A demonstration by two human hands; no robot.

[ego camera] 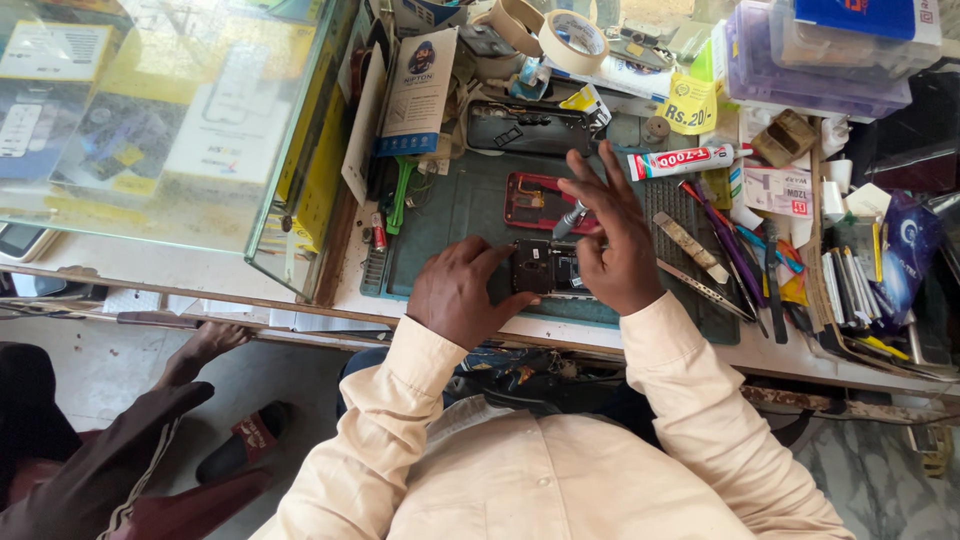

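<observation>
Green mat (470, 215) — opened phone (545, 268) under both hands, screwdriver (568, 220) in right hand (615, 245), left hand (455, 295) steadying.

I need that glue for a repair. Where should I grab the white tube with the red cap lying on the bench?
Probably pinch the white glue tube around its middle, coming from above: it lies flat, nearly level, long sides exposed, cap end beside the right hand.

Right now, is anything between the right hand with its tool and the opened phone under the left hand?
Nothing visible. The right hand holds a slim metal tool just above the opened phone, which the left hand steadies on the green mat.
</observation>
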